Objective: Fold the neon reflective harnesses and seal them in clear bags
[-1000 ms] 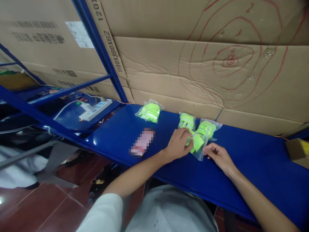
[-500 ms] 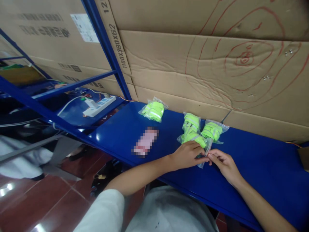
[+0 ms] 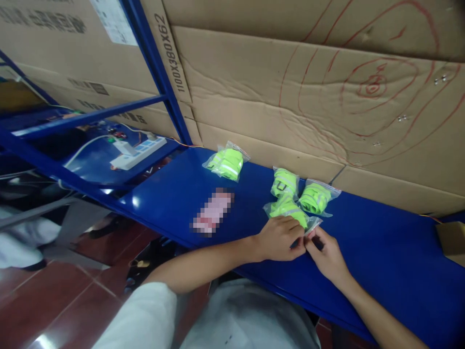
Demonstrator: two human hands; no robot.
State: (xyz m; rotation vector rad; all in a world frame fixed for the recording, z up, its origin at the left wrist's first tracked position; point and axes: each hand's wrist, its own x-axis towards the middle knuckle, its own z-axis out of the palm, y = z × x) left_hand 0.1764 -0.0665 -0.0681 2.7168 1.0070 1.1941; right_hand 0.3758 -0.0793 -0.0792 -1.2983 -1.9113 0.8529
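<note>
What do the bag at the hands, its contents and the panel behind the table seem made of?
Bag: clear, glossy plastic, judging by its see-through, crinkled edges. Contents: probably fabric, neon yellow-green with a pale band, softly folded; weave unclear. Panel: matt brown cardboard, by its creases.

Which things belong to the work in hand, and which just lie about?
In the work:
zip bag of reflective green material, held by left hand and right hand
probably also the similar rear bag, right bag and left bag

Apparently lying about:
pixelated pink item
white power strip
cardboard box
</note>
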